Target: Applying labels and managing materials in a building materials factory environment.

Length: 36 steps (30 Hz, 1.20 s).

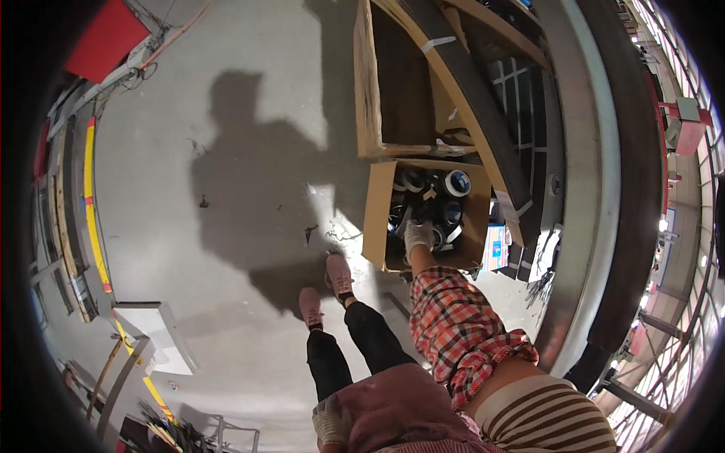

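Note:
My right hand (419,235), in a pale work glove, reaches down into an open cardboard box (377,219) at the right. Several round rolls that look like black tape lie in the box, one with a white rim and blue label (457,183). The fingers touch or sit among the rolls near the box's front edge, and their tips are hidden there. At the lower edge, my left hand (331,423), also gloved, hangs by my waist beside the dark pink apron (400,404). Its fingers do not show clearly.
A larger open carton (368,90) stands behind the box. A long curved dark strip (461,83) edged in cardboard leans across it. A heavy metal beam (596,189) runs along the right. At the left are a white panel (155,340) and yellow floor-side bar (92,204).

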Each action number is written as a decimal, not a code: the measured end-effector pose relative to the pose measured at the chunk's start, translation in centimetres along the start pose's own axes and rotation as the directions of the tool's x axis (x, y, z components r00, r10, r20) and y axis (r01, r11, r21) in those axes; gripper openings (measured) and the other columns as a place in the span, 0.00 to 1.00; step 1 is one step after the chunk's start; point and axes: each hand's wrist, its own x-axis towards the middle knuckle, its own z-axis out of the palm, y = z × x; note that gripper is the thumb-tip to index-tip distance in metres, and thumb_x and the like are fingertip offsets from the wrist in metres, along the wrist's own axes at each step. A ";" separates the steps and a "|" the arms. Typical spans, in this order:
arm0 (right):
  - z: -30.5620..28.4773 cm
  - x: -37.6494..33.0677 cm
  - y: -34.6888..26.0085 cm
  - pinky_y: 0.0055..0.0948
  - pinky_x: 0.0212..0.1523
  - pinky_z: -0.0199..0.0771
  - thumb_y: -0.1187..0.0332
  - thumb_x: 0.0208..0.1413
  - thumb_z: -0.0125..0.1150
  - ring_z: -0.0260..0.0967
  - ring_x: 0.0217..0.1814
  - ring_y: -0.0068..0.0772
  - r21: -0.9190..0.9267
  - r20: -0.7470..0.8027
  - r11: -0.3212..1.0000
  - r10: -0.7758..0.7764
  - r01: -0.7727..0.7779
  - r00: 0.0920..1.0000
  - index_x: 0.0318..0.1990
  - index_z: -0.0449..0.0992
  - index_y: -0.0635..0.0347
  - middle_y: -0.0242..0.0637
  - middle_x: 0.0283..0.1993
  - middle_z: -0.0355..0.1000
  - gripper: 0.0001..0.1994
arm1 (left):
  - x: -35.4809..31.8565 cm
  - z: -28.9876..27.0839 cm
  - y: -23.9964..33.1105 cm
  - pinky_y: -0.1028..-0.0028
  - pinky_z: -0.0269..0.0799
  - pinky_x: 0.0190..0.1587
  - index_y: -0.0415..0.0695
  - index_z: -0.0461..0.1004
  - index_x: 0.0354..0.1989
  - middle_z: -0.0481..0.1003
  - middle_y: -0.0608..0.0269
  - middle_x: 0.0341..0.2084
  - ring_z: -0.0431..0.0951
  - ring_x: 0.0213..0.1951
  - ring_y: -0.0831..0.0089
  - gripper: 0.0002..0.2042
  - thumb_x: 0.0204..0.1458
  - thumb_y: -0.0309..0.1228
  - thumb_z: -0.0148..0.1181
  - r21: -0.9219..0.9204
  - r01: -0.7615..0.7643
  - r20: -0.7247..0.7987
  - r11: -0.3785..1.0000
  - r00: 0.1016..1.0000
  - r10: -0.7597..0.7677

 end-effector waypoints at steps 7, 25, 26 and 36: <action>-2.8 7.4 0.2 0.37 0.58 0.61 0.62 0.51 0.58 0.59 0.61 0.48 -0.163 -0.030 0.972 -0.176 0.168 0.984 0.59 0.61 0.54 0.45 0.60 0.63 0.27 | 1.5 -1.2 2.6 0.57 0.63 0.52 0.44 0.70 0.49 0.71 0.47 0.44 0.67 0.48 0.48 0.19 0.48 0.37 0.55 -0.038 0.162 0.116 0.986 0.981 -0.157; 0.7 16.9 -5.0 0.40 0.53 0.69 0.67 0.52 0.54 0.65 0.57 0.46 -0.802 0.134 0.348 -0.687 0.485 0.714 0.58 0.61 0.57 0.46 0.58 0.63 0.24 | 4.1 -3.9 4.8 0.57 0.63 0.50 0.44 0.69 0.47 0.69 0.47 0.42 0.66 0.47 0.50 0.17 0.50 0.37 0.53 0.049 0.230 0.244 0.972 0.941 -0.235; 0.3 17.3 -5.3 0.41 0.53 0.69 0.66 0.52 0.55 0.66 0.56 0.46 -0.793 0.213 0.334 -0.631 0.509 0.746 0.57 0.62 0.55 0.46 0.56 0.64 0.24 | 4.1 -3.8 4.6 0.57 0.63 0.50 0.44 0.69 0.47 0.69 0.47 0.42 0.66 0.47 0.50 0.17 0.51 0.37 0.53 0.047 0.215 0.242 0.976 0.945 -0.220; -2.2 18.5 -3.6 0.37 0.48 0.69 0.55 0.49 0.63 0.68 0.52 0.41 -0.502 0.479 0.619 -0.384 0.605 0.790 0.55 0.68 0.59 0.48 0.51 0.69 0.28 | 3.9 -3.7 4.1 0.55 0.62 0.52 0.44 0.70 0.48 0.68 0.46 0.45 0.65 0.49 0.49 0.17 0.50 0.35 0.53 0.026 0.241 0.263 0.970 0.935 -0.240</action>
